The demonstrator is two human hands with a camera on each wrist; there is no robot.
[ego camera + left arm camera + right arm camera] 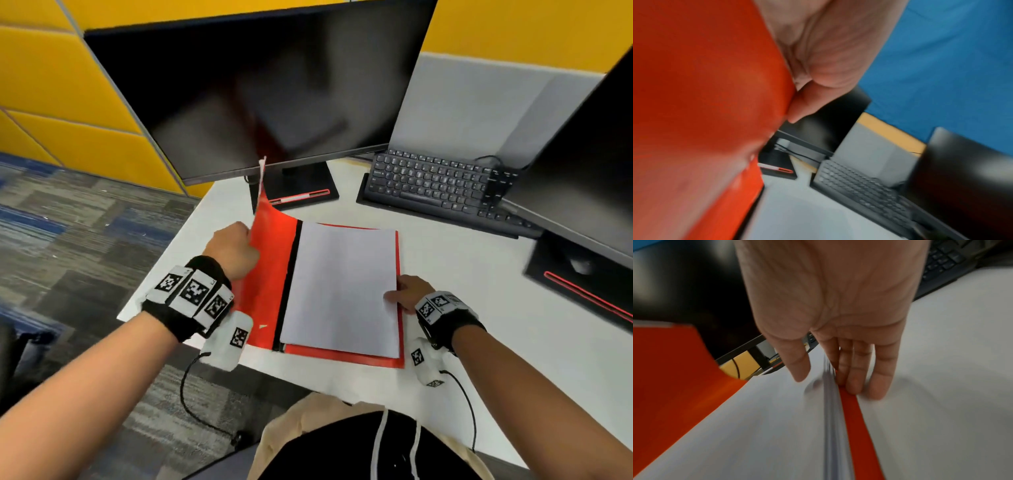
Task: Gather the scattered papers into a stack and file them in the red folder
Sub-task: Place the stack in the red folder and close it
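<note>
My left hand (pixel 236 251) pinches the red folder's (pixel 270 274) thin, floppy raised cover; my right hand (pixel 409 293), fingers straight, steadies the light, slippery paper stack (pixel 342 287) inside it on the surface (pixel 479 281).

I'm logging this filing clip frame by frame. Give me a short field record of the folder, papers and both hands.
folder: red folder open on the white desk
front cover: raised cover, lifted on the left
papers: paper stack on the folder's right half
left hand: grips the cover's edge
right hand: fingers straight at the stack's right edge
</note>
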